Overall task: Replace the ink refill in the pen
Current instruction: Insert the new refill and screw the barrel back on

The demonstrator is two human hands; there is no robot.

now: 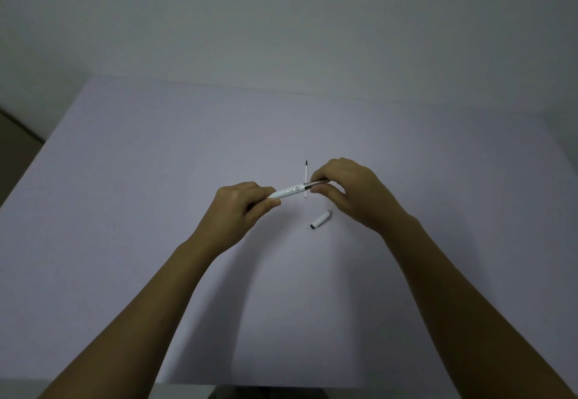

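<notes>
A white pen is held level above the table between both hands. My left hand grips its white barrel at the left end. My right hand pinches the silver-grey tip section at the right end with thumb and fingers. Behind the pen, a thin white ink refill with a dark tip lies on the table, pointing away from me. The white pen cap lies on the table just below my right hand, its dark open end facing me.
The pale table stretches wide on all sides, its far edge meeting a plain wall. The near edge shows at the bottom of the view, and a floor strip is visible at the far left.
</notes>
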